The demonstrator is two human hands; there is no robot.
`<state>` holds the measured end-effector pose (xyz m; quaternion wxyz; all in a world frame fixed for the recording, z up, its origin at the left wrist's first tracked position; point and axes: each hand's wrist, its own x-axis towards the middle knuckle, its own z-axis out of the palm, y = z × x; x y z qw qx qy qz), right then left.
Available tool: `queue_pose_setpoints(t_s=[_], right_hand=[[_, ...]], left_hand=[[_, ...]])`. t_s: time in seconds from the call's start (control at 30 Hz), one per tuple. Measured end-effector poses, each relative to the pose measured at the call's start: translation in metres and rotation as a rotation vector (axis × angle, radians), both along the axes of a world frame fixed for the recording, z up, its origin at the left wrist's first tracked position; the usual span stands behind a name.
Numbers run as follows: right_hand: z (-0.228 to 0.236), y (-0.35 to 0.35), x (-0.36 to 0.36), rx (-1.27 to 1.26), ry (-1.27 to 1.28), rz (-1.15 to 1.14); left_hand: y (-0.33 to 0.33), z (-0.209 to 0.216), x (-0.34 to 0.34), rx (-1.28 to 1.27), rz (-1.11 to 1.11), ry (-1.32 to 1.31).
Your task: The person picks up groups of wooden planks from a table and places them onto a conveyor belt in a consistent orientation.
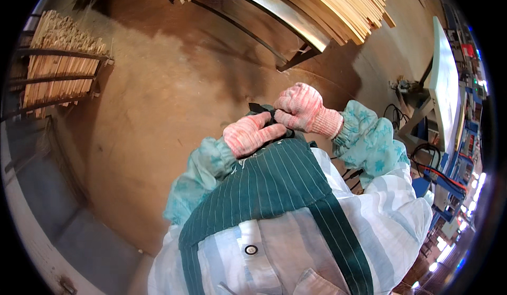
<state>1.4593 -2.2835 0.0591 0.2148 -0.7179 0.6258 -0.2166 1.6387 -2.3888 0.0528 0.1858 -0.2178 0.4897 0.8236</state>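
Note:
Both my hands wear pink-and-white knitted gloves and meet in front of my waist, just past the bib of a dark green pinstriped apron (274,173). Between them is a dark, strap-like thing (257,108), mostly covered by the gloves; its exact kind does not show. My left hand (251,134) is closed over it, thumb and fingers pointing right. The right hand (302,107), curled into a fist, grips at its right side. Teal patterned sleeve covers (369,139) reach to both wrists.
Long wooden strips (327,4) lie stacked on a metal-framed table (311,52) ahead. A rack of wooden pieces (58,78) stands at the far left. To the right are a pale upright panel (444,83), blue machinery (449,181) and black cables (425,155). Brown floor (153,110) lies between.

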Motion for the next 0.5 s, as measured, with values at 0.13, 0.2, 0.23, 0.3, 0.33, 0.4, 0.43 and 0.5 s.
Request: queue_pose_setpoints(t_s=[0.13,0.2,0.23,0.3,0.33,0.4,0.43,0.5], right_hand=[[0.001,-0.001,0.006,0.160,-0.006,-0.051],[-0.002,0.003,0.007,0.218,-0.039,-0.093],[-0.004,0.004,0.008,0.249,-0.059,-0.116],[-0.005,0.002,0.010,0.231,-0.021,-0.112],[-0.004,0.002,0.010,0.222,-0.002,-0.109],[-0.002,0.003,0.010,0.280,-0.061,-0.129],[0.000,0.003,0.009,0.309,-0.089,-0.138],[0.009,0.009,0.001,0.498,-0.463,-0.254]], left_hand=[[0.000,-0.007,-0.013,0.193,0.017,-0.017],[0.000,-0.011,-0.017,0.212,-0.026,-0.055],[0.000,-0.013,-0.018,0.223,-0.050,-0.077],[0.003,-0.011,-0.022,0.213,-0.040,-0.039],[0.003,-0.009,-0.025,0.168,-0.056,-0.060],[0.003,-0.008,-0.027,0.094,-0.063,-0.077],[0.004,-0.007,-0.026,0.067,-0.055,-0.074],[0.006,-0.005,-0.022,0.049,-0.023,-0.083]])
